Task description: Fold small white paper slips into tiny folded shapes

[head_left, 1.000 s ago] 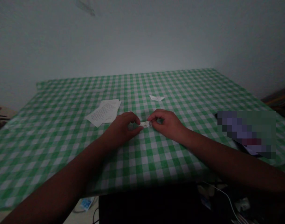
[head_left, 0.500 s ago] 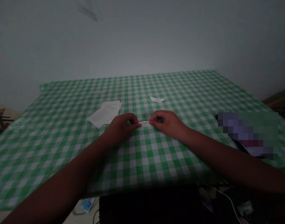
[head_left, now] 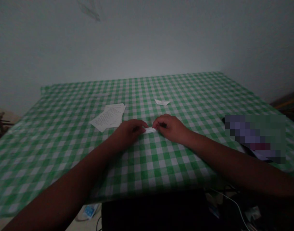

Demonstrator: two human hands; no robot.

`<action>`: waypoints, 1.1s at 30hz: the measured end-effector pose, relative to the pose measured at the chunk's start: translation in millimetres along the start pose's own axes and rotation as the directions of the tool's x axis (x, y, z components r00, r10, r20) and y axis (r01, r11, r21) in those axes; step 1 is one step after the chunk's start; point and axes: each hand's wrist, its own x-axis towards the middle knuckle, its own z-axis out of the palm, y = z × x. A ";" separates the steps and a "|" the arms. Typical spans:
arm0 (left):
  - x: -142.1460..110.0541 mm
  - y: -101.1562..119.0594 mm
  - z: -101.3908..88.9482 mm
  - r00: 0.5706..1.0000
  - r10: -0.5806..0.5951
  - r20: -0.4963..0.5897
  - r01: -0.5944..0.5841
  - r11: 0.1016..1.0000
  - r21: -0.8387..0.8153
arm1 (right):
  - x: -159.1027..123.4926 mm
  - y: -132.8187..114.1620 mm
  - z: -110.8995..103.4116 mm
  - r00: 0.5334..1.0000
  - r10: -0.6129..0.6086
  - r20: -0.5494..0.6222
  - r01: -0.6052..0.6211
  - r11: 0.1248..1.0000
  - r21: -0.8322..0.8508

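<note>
Between my two hands, low over the checked cloth, is a small folded piece of printed paper (head_left: 150, 130). My left hand (head_left: 131, 132) pinches its left end between thumb and fingers. At the right end, the fingertips of my right hand (head_left: 169, 127) are closed on the same paper. Its ends are partly hidden behind my fingers. Beyond my hands lies a small folded paper boat (head_left: 162, 102) with printed lines. To the left, near my left hand, several loose printed sheets (head_left: 107, 118) overlap one another.
A green-and-white checked tablecloth (head_left: 147, 166) covers the table, which stands against a pale wall (head_left: 147, 38). At the right, beside my forearm, lies a dark-edged object (head_left: 254, 138) that is blurred out. A white cable (head_left: 238, 205) hangs below the table's front edge.
The folded paper has tilted so that more of its printed face shows. My left fingers have shifted slightly along its upper edge. The sheets and the paper boat have stayed put.
</note>
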 end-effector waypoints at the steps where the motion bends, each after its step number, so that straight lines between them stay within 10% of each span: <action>1: -0.1 -0.7 2.0 1.000 0.018 -0.005 -0.018 0.999 0.035 | -0.1 1.2 1.5 0.999 -0.035 0.006 0.035 0.998 -0.052; 17: -4.2 2.5 13.3 0.990 0.134 -0.046 -0.093 0.858 0.505 | -11.9 -23.3 -1.5 0.992 -0.028 0.123 0.095 0.811 -0.577; 23: -3.6 0.3 10.9 0.956 0.278 0.098 -0.289 0.819 0.496 | -11.1 -26.2 -1.4 0.984 -0.003 0.179 0.119 0.759 -0.640; 33: -18.3 20.6 6.6 0.961 0.185 0.208 -0.276 0.722 0.634 | -23.0 -51.1 -6.0 0.960 0.051 0.275 0.163 0.696 -0.700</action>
